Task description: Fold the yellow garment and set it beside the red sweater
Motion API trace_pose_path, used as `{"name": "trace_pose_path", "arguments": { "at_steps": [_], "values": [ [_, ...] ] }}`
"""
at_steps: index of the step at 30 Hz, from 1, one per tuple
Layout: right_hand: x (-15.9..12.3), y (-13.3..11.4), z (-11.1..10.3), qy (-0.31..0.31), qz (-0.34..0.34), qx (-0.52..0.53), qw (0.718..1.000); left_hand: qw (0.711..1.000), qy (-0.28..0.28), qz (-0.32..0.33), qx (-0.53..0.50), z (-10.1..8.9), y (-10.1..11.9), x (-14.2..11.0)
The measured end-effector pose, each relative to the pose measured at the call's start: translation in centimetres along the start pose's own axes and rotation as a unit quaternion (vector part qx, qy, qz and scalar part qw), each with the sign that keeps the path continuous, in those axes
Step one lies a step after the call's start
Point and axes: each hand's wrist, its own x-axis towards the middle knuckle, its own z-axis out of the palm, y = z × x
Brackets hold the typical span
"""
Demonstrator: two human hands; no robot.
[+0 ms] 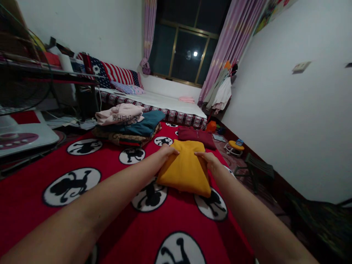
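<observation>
A folded yellow sweater (187,170) lies on the red blanket (115,205) with white circles and black monkey figures. My left hand (167,150) pinches its far left side, thumb on top and the other fingers mostly hidden. On the opposite side my right hand (207,157) grips the cloth in the same way. Just beyond the sweater is a folded dark red garment (196,136). To the left stands a stack of folded clothes: a pale pink garment (121,113) with lettering on top, a teal one (145,124) under it, and a brown patterned one (123,139) at the bottom.
A bed (162,96) with pillows stands below the window. On the left is a cluttered desk (63,71). Along the right wall are a small yellow stool (235,146), a dark folding chair (257,167) and hanging clothes (221,91).
</observation>
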Motion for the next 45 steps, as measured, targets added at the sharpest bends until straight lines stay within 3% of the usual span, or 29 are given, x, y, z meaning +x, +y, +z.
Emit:
{"name": "trace_pose_path", "arguments": {
  "at_steps": [3,6,8,10,14,16,18,22,27,31,36,41,45],
  "values": [
    [1.0,-4.0,-1.6,0.021,-0.025,0.057,0.998,0.998,-0.015,0.016,-0.061,-2.2,3.5,1.9],
    [1.1,-7.5,-3.4,0.032,-0.217,0.161,0.962,0.974,0.016,0.151,-0.17,-4.4,6.7,3.0],
    [0.0,-7.8,-4.0,0.029,-0.291,0.154,0.944,0.952,0.015,0.243,-0.184,-5.4,7.2,2.5],
    [-2.0,-5.9,-4.0,0.008,-0.305,0.103,0.947,0.952,-0.026,0.281,-0.117,-5.9,5.5,0.7],
    [-6.3,1.1,-3.4,-0.104,-0.247,-0.105,0.958,0.965,-0.101,0.226,0.089,-6.3,-1.7,-3.8],
    [-7.4,3.3,-3.3,-0.102,-0.204,-0.161,0.96,0.959,-0.113,0.22,0.139,-6.3,-4.8,-5.6],
    [-7.7,3.6,-3.1,-0.058,-0.196,-0.155,0.967,0.96,-0.074,0.223,0.154,-6.1,-6.4,-7.1],
    [-7.5,1.7,-1.6,0.002,-0.216,-0.08,0.973,0.962,0.037,0.22,0.16,-5.3,-6.1,-9.4],
    [-8.8,3.0,0.7,0.016,-0.233,-0.078,0.969,0.956,0.024,0.242,0.163,-4.7,-5.8,-10.8],
    [-9.3,4.4,0.9,0.027,-0.264,-0.097,0.959,0.954,0.035,0.253,0.159,-4.8,-6.0,-10.8],
    [-9.0,4.4,0.7,0.045,-0.182,-0.146,0.971,0.945,0.046,0.269,0.179,-4.9,-5.6,-10.7],
    [-8.1,5.3,0.1,0.08,-0.102,-0.042,0.991,0.915,0.054,0.338,0.216,-5.1,-4.4,-11.8],
    [-8.1,5.4,-0.2,0.069,-0.055,0.041,0.995,0.885,0.02,0.387,0.26,-3.3,-2.9,-12.5]
  ]
}}
